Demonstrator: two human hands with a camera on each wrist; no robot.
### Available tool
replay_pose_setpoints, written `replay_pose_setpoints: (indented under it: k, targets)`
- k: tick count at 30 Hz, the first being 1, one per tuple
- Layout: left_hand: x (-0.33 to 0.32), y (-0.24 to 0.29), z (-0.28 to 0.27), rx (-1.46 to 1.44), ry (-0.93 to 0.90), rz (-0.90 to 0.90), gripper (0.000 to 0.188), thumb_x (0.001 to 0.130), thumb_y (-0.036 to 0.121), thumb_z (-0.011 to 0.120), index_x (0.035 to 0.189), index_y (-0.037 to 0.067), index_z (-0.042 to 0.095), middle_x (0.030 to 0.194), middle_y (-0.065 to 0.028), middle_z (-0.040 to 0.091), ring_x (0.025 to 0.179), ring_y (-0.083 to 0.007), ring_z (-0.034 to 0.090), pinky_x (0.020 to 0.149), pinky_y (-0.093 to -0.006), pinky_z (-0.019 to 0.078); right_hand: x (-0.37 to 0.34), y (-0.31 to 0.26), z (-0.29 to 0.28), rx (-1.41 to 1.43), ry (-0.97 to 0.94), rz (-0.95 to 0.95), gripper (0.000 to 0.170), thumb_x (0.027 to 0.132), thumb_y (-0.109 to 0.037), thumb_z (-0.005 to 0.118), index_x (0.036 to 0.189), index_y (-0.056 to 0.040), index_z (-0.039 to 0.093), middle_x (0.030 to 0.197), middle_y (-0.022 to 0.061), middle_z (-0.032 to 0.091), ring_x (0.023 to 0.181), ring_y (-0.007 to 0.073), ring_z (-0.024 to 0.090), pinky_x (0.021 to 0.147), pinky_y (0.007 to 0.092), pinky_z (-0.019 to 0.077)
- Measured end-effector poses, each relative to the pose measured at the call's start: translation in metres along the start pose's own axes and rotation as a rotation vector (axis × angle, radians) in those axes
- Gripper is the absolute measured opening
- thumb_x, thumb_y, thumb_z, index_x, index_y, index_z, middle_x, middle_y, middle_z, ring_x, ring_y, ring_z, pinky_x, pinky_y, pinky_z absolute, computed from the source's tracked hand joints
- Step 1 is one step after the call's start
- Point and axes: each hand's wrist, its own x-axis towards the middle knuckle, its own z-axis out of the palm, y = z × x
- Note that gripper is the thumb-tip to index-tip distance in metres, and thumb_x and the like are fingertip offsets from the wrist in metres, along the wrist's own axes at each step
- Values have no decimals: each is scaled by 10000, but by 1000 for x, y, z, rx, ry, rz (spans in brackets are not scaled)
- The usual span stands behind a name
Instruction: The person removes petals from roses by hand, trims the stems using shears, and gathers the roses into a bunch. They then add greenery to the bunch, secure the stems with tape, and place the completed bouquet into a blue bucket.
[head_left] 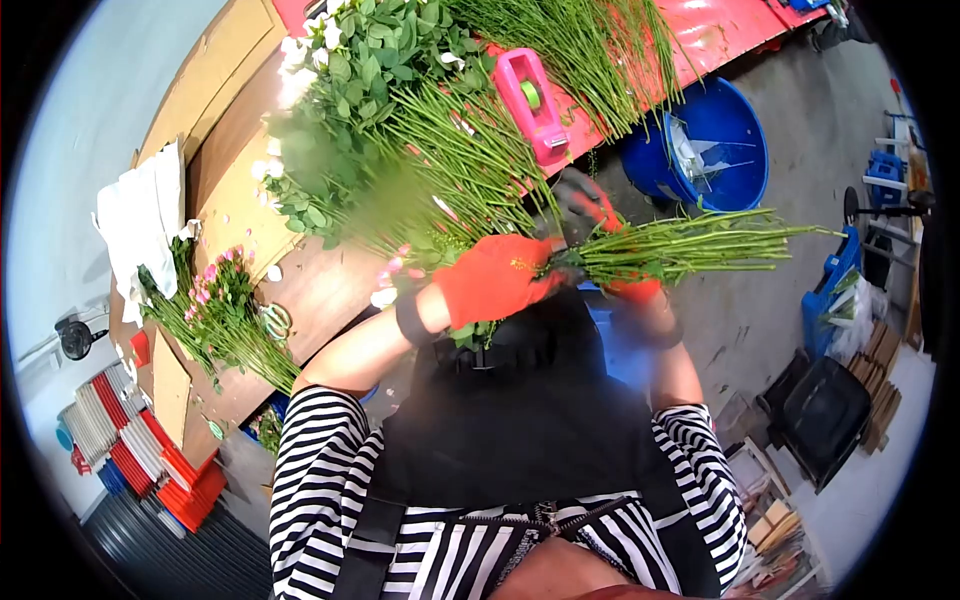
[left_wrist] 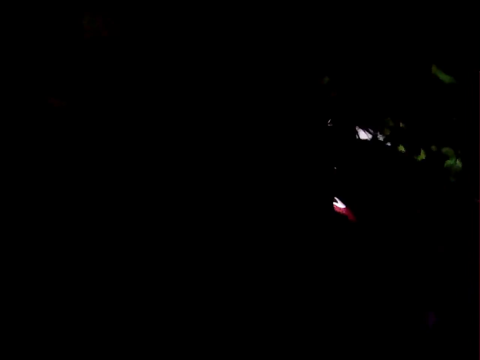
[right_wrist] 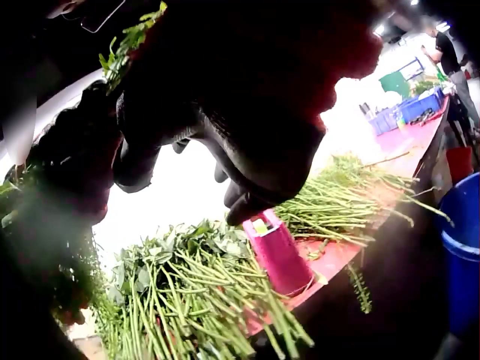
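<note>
In the head view my left hand, in an orange glove with dark fingers, grips a flower bunch near the top of its bare green stems. Those stems point right. My right hand is at the same bunch, its dark fingertips above the stems and orange glove showing below them. Its fingers are bent in the right wrist view, where the hand is dark; whether they hold anything is unclear. The other glove is left of it. Almost everything in the left wrist view is black.
A pink tape dispenser stands between stem piles on the table's red surface. Beyond its edge is a blue bin. Pink flowers, scissors and a white cloth are at left. A person stands far off.
</note>
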Motion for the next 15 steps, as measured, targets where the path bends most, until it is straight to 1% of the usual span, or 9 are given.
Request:
replay_pose_setpoints:
  k: [3, 6, 7, 8, 10, 11, 12, 13, 15]
  targets:
    - [-3, 3, -7, -98, -79, -22, 516, 882, 365, 649, 1270, 32, 576, 978, -221, 661, 895, -399, 641, 795, -445, 518, 13, 9, -7, -36, -121, -194, 408, 769, -172, 691, 1173, -119, 661, 1168, 94, 641, 1087, 294, 578, 965, 420, 455]
    - [3, -7, -18, -310, -218, -145, 566, 830, 314, 703, 1291, 23, 551, 1082, -221, 648, 1015, -401, 614, 880, -427, 498, 0, 30, -3, -404, 2, -183, 352, 751, -172, 696, 1099, -123, 683, 1083, 99, 653, 1030, 302, 581, 927, 422, 460]
    - [6, -11, -21, -354, -227, -195, 577, 813, 314, 716, 1281, 19, 553, 1095, -227, 645, 1029, -404, 611, 888, -423, 497, -10, 57, 1, -608, 38, -365, 344, 772, -193, 716, 1100, -100, 671, 1044, 122, 654, 1018, 310, 584, 922, 440, 451]
    - [7, -15, -23, -397, -236, -242, 588, 796, 314, 729, 1272, 15, 554, 1109, -233, 643, 1042, -407, 608, 896, -419, 495, -14, 51, 5, -605, 86, -267, 317, 786, -190, 716, 1084, -90, 672, 1045, 124, 658, 1007, 313, 589, 906, 438, 458]
    - [6, -22, -18, -172, -74, -313, 571, 757, 278, 762, 1214, 16, 543, 1058, -217, 660, 996, -400, 633, 856, -439, 500, -26, 31, 22, -598, 180, -73, 267, 815, -184, 715, 1053, -70, 674, 1046, 127, 667, 984, 318, 599, 874, 433, 471]
    - [7, -22, -13, -33, -26, -378, 556, 752, 263, 762, 1199, 19, 537, 1036, -209, 665, 976, -396, 642, 841, -444, 502, -27, 31, 30, -366, 179, -85, 271, 832, -195, 724, 1054, -50, 668, 1053, 145, 667, 972, 330, 617, 826, 437, 487]
    - [7, -23, -6, 106, 20, -442, 543, 748, 247, 762, 1185, 23, 532, 1015, -201, 670, 957, -391, 650, 826, -449, 503, -20, 24, 38, -68, 114, 153, 286, 822, -192, 734, 1054, -41, 664, 1058, 144, 667, 975, 320, 624, 817, 428, 493]
    - [4, -28, 4, 237, 109, -337, 488, 767, 219, 737, 1152, 21, 512, 913, -160, 667, 856, -365, 665, 741, -449, 503, -11, 10, 46, 233, 49, 387, 302, 811, -189, 743, 1054, -31, 660, 1063, 143, 667, 977, 309, 631, 809, 419, 499]
    - [10, -31, 17, 506, 127, -285, 460, 778, 207, 725, 1138, 18, 512, 860, -149, 647, 813, -348, 657, 702, -433, 497, -9, -8, 41, 521, 16, 562, 382, 786, -190, 764, 1107, -31, 630, 1110, 150, 641, 1021, 301, 616, 829, 411, 496]
